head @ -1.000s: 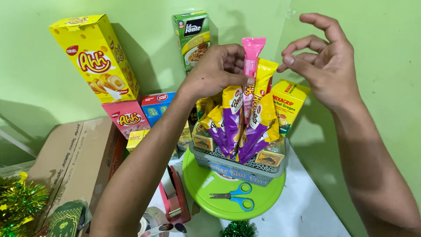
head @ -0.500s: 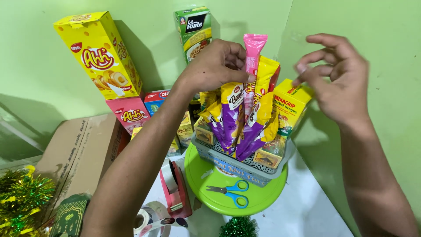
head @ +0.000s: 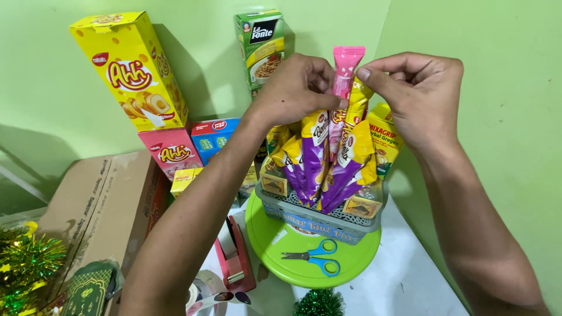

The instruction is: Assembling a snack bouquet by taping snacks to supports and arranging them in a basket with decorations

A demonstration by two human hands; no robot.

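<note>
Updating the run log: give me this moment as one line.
left hand: pinching tall pink snack sachet | right hand: fingers at sachet | sachet: upright above grey plastic basket | blue-handled scissors: untouched

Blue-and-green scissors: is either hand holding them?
No, the blue-and-green scissors lie untouched on the round green plastic lid, while the left hand and right hand pinch the pink snack packet.

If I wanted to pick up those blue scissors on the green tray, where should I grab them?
Probably by the blue finger loops, coming straight down from above: the scissors lie flat on the green tray, blades shut and pointing left, handles toward the right.
</note>
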